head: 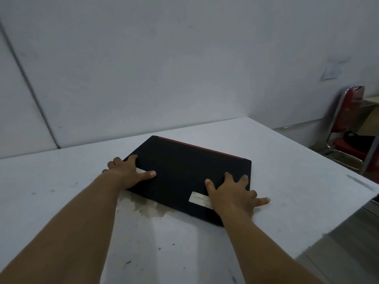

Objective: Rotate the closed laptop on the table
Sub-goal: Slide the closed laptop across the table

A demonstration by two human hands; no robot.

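A closed black laptop (184, 171) with a red strip along its far edge lies flat on the white table (61, 191), turned at an angle to the table's edges. A pale sticker (198, 198) sits near its front right corner. My left hand (128, 171) grips the laptop's left corner, thumb on the lid, fingers wrapped over the edge. My right hand (233, 196) lies spread on the lid's right front part, fingers reaching over the right edge onto the table.
A brownish stain (143, 208) marks the table just in front of the laptop. A white wall rises close behind the table. The table's right edge drops off to the floor, where a red chair (352, 128) with a dark bag stands.
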